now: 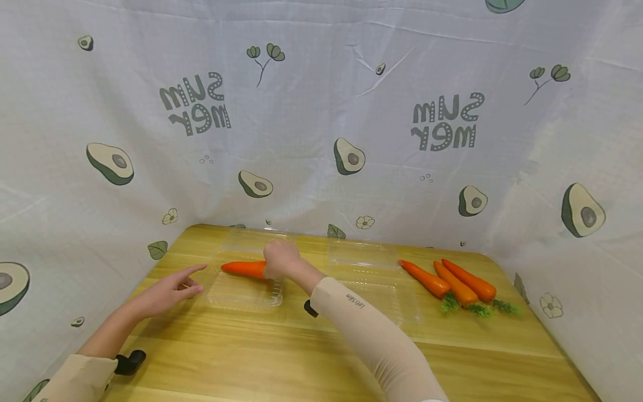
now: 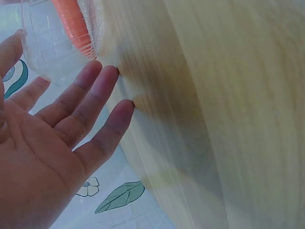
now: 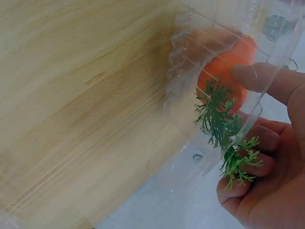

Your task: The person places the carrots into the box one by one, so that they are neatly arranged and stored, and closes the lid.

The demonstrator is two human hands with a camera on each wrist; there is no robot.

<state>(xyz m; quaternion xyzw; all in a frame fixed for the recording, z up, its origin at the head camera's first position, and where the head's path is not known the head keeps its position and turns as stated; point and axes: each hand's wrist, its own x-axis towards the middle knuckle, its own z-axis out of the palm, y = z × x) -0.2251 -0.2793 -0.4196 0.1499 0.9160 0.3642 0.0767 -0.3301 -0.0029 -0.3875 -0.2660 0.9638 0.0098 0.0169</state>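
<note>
An orange carrot (image 1: 243,268) lies over the left clear plastic box (image 1: 241,303), its tip toward the left. My right hand (image 1: 282,259) grips the thick end, reaching over the box's right wall. In the right wrist view the thumb presses on the carrot (image 3: 221,71), and green leaves (image 3: 217,109) hang beside the curled fingers. Whether the carrot touches the box floor I cannot tell. My left hand (image 1: 168,289) is held just left of the same box with fingers extended, holding nothing. The left wrist view shows its fingertips close to the box's ribbed wall (image 2: 52,57).
A second clear box (image 1: 402,296) with its raised lid (image 1: 361,254) stands right of the first. Several carrots with green tops, one being the nearest carrot (image 1: 427,279), lie at the table's right. A patterned curtain (image 1: 301,111) surrounds the wooden table (image 1: 241,357).
</note>
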